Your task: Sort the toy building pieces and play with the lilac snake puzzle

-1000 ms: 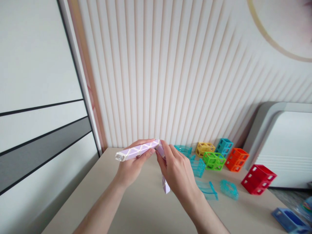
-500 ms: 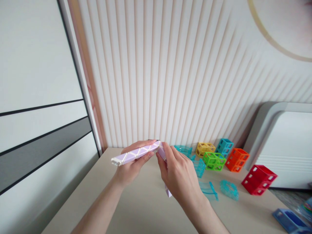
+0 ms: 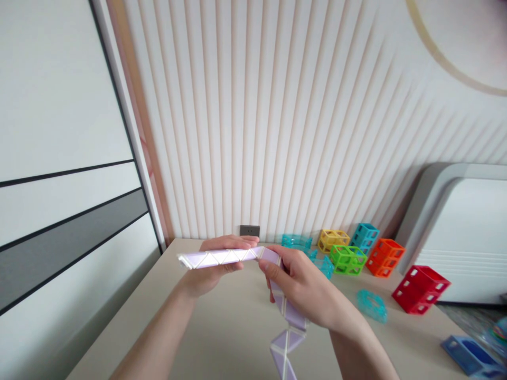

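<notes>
A purple and white snake puzzle (image 3: 222, 257) of jointed triangular pieces is held up above the table. My left hand (image 3: 209, 269) grips its straight left stretch, fingers behind and above, thumb below. The left end sticks out past that hand. My right hand (image 3: 297, 279) is closed on the puzzle just right of a bend, the thumb lying across its near side. From there the chain drops down in a zigzag below the right hand and leaves the view at the bottom. Part of it is hidden by the right fingers.
On the table (image 3: 222, 327), at the right, stand yellow (image 3: 333, 240), green (image 3: 348, 259), teal (image 3: 365, 237), orange (image 3: 385, 257) and red (image 3: 420, 289) open-frame blocks. Clear teal pieces (image 3: 371, 306) lie near them, a blue piece (image 3: 471, 354) farther right. A dark socket (image 3: 250, 231) sits on the ribbed wall.
The right hand has turned, and the chain's lower part has swung into view, hanging in a zigzag. The straight left stretch has dropped slightly and lies flatter.
</notes>
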### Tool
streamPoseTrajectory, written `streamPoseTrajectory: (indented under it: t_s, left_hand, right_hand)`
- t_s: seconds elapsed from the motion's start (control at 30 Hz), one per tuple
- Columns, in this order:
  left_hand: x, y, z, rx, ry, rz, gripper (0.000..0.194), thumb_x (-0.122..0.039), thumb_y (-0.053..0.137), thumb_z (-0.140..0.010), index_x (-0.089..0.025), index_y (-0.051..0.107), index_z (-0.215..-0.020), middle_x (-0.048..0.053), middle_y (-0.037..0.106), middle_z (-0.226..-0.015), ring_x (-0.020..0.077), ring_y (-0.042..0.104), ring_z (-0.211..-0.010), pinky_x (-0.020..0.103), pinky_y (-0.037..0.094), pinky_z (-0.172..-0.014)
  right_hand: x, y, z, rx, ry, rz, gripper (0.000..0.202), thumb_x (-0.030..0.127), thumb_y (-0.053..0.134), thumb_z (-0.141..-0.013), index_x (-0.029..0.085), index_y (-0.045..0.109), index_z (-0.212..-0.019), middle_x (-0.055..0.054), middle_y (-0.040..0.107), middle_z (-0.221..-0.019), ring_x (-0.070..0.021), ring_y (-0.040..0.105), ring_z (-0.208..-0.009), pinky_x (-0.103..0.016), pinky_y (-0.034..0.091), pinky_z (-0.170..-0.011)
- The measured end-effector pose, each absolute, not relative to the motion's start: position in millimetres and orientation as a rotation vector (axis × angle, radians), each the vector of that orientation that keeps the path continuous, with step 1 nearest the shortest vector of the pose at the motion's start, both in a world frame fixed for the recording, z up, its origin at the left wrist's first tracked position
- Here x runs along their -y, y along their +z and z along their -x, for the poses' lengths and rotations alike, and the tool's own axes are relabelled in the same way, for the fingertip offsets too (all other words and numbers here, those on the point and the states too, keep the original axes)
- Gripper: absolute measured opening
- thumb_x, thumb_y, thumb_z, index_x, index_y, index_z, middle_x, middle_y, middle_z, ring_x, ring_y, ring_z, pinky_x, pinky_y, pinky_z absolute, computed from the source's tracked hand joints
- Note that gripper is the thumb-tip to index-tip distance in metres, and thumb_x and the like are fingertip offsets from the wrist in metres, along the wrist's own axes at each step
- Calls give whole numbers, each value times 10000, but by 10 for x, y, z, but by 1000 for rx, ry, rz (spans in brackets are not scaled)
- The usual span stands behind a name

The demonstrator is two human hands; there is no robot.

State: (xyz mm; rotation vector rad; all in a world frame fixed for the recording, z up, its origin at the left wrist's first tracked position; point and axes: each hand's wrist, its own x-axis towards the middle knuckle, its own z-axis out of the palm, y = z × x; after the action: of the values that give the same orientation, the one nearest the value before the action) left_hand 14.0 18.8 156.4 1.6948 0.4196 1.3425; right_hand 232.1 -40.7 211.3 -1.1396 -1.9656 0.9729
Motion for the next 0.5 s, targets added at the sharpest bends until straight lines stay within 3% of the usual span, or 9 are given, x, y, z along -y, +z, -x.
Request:
streamPoseTrajectory:
  t_s: [0.13, 0.2, 0.27, 0.37, 0.43, 0.5]
  left_hand:
    - [-199, 1563, -90, -389, 1254, -1729, 296, -403, 845, -758, -261, 802, -1014, 110, 775, -1127, 315, 688, -1141, 472, 523, -1022]
    - [-183, 1568, -119, -392, 1261, -1686, 296, -423, 808, -797, -255, 792, -1040, 114, 762, -1163, 319, 662, -1190, 477, 505, -1047]
    - [-155, 1574, -211, -438, 1325, -1581, 333, -410, 760, -852, -245, 752, -1142, 118, 719, -1265, 306, 610, -1269, 462, 468, -1093]
    - [-105, 1581, -420, -572, 1448, -1351, 421, -352, 760, -861, -228, 674, -1254, 110, 681, -1333, 274, 602, -1277, 423, 461, -1105]
    - [-81, 1586, -540, -637, 1517, -1216, 366, -353, 772, -846, -199, 705, -1172, 101, 738, -1220, 263, 660, -1183, 408, 497, -1063]
    - [-67, 1590, -606, -668, 1554, -1154, 307, -364, 775, -838, -181, 736, -1082, 92, 772, -1125, 257, 690, -1117, 400, 513, -1040]
  right_hand:
    - [349, 2088, -2354, 1894, 1428, 1060, 354, 527, 509, -982, 189, 556, -888, 36, 588, -664, -117, 624, -502, -181, 392, -437]
    - [322, 2066, -2322, 1876, 1477, 1052, 364, 545, 504, -976, 191, 551, -906, 37, 591, -659, -121, 630, -488, -178, 383, -420]
    - [298, 2030, -2248, 1881, 1251, 1143, 361, 526, 458, -997, 188, 560, -925, 25, 597, -656, -137, 640, -504, -192, 397, -442]
    - [263, 1945, -2104, 1898, 517, 1397, 298, 435, 440, -1018, 180, 592, -991, -16, 641, -650, -187, 666, -571, -228, 364, -498]
    - [242, 1883, -2028, 1910, 132, 1477, 270, 400, 447, -1020, 180, 594, -1070, -51, 691, -688, -219, 682, -599, -250, 313, -514]
    - [227, 1837, -1990, 1940, -17, 1475, 280, 396, 426, -1032, 178, 586, -1103, -68, 720, -720, -232, 692, -603, -263, 284, -520]
